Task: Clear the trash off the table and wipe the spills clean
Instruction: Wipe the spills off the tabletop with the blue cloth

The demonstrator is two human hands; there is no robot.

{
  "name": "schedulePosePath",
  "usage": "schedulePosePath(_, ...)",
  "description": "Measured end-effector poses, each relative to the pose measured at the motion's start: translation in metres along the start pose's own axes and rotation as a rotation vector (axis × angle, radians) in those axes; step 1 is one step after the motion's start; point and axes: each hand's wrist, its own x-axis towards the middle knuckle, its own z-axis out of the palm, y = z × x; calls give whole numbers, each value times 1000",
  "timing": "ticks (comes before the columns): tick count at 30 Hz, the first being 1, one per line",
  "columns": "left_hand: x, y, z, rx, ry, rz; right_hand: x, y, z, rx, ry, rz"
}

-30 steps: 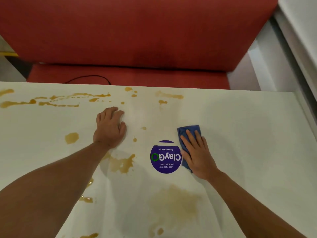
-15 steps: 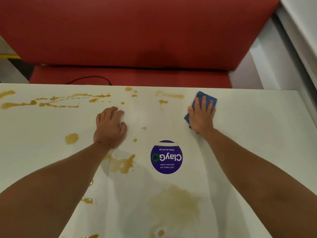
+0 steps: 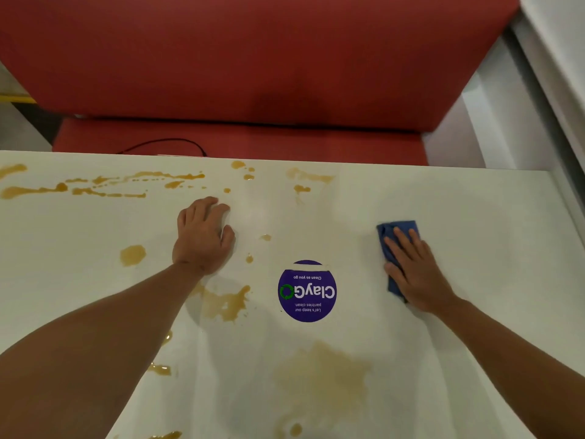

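Spills (image 3: 226, 304) of amber liquid lie across the white worktop (image 3: 490, 312), thickest toward 9 and 10 o'clock, with a faint smear (image 3: 319, 372) near 6 o'clock. Left hand (image 3: 202, 237) rests palm down, fingers (image 3: 205, 205) slightly curled, gripping nothing. At centre sits a round purple sticker (image 3: 307, 291). At 3 o'clock the right hand (image 3: 416, 274) presses a folded blue cloth (image 3: 387, 231) flat, fingers (image 3: 408, 240) spread over it. A red bench (image 3: 253, 58) fills 12 o'clock.

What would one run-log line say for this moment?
right hand flat on blue cloth | left hand braced on table | brown spills remain
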Motion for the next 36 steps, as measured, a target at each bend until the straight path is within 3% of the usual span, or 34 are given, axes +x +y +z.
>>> schedulePosePath(4,1,-1,0,-2,-7,-7,61,-16,-5,-84,-15,259)
schedulePosePath(7,0,0,0,-11,3,-5,109,-75,-17,60,72,467)
schedulePosePath(9,0,0,0,-27,6,-7,132,-115,-20,100,140,397)
schedulePosePath(12,0,-2,0,-41,10,-9,139,-144,-8,16,92,101)
schedulePosePath(16,0,-3,2,-50,11,-12,99,-118,3,-57,39,-231)
schedulePosePath(18,0,-4,3,-49,13,-13,68,-87,7,-87,16,-311)
schedulePosePath(21,1,-4,4,-38,13,-15,44,-33,2,-109,-16,-297)
schedulePosePath(25,1,-4,5,-30,9,-15,71,-1,-13,-113,-6,-81)
schedulePosePath(28,1,-4,6,-32,8,-18,109,-31,-11,-161,19,110)
schedulePosePath(31,1,-4,5,-35,9,-18,138,-105,-19,88,98,431)
schedulePosePath(33,1,-4,4,-39,10,-16,145,-146,-14,106,120,332)
schedulePosePath(36,0,-4,4,-62,29,-15,129,-170,-1,9,72,12)
